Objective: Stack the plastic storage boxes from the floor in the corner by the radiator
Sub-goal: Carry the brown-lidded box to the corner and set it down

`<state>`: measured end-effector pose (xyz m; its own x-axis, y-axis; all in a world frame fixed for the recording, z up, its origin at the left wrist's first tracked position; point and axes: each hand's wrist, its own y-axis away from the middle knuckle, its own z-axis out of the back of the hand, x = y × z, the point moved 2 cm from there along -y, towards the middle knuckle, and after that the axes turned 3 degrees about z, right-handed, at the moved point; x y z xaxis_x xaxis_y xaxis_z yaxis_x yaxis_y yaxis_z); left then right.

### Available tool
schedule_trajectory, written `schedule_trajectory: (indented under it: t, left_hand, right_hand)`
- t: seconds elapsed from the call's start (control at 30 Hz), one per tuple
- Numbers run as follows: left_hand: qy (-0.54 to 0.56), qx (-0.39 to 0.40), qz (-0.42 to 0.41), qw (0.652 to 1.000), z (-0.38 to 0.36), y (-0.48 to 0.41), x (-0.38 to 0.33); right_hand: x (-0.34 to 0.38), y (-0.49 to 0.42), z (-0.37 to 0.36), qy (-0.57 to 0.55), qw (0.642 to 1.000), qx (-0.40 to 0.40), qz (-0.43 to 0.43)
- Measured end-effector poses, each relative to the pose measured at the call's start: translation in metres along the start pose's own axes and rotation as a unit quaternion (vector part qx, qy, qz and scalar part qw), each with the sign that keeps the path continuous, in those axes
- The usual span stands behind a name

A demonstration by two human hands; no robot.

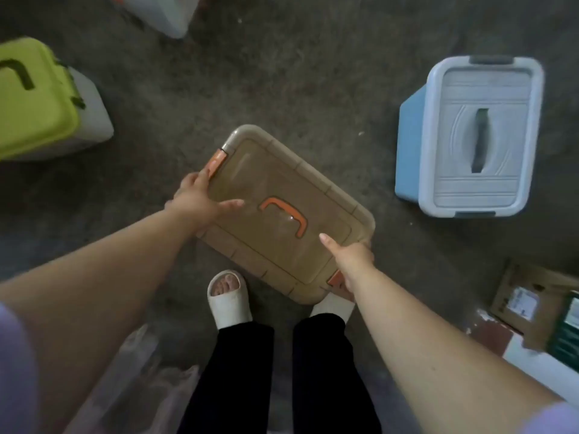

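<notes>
1. Over the grey floor [282, 73], just ahead of two pale slippers [228, 296], a brown see-through storage box [266, 170] is held slantwise between both hands; part of the right slipper is hidden by its near corner.
2. Its far-left end is grasped by the left grip [194, 202]: the thumb is laid flat on the lid, and the fingers are curled over the rim beside an orange latch [216, 161].
3. Its near-right end is grasped by the right grip [351, 261], with the thumb set on the lid and the fingers wrapped round the rim.
4. An orange handle [283, 206] is seen lying flat at the middle of the lid.
5. A box with a lime-green lid [34, 98] is placed on the floor at the left, well apart from the held one.
6. A blue box with a grey lid [470, 136] is placed at the right, and a white box [163, 14] is cut off by the top edge.
7. A cardboard carton [526, 296] is seen at the lower right.
</notes>
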<state>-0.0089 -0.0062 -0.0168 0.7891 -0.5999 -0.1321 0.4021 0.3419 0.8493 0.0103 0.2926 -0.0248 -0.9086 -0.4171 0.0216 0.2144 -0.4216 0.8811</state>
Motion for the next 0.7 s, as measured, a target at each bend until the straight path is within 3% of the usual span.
schedule_trajectory:
  t: [0.3,0.53,0.7]
  left_hand:
    - [0.03,-0.033,0.011,0.999,-0.02,-0.057,0.006]
    - [0.093,-0.059,0.049,0.993,-0.001,-0.019,0.007]
    - [0.135,-0.082,0.062,0.985,0.05,0.049,0.009]
  right_hand:
    - [-0.026,-0.046,-0.017,-0.11,0.992,-0.023,-0.049]
    - [-0.003,-0.019,0.013,-0.12,0.99,-0.032,0.069]
    - [0.036,0.044,0.054,-0.063,0.982,-0.037,0.172]
